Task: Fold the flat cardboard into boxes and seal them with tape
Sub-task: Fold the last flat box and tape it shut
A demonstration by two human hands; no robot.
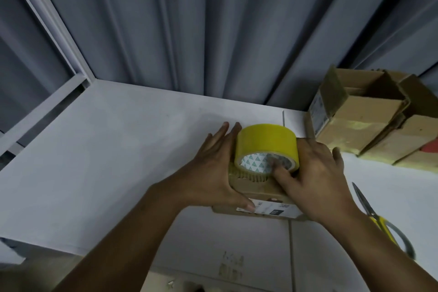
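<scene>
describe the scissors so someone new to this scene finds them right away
Start at the white table and go to its right edge, below the stack of boxes. The scissors lie flat beside the right hand, the only metal tool, with yellow handles.

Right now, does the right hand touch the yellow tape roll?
Touching. The head view shows the right hand with its fingers pushed into the core of the yellow tape roll, which rests on the small cardboard box.

One head-worn view looks forward and down, close over the white table (99,149).
</scene>
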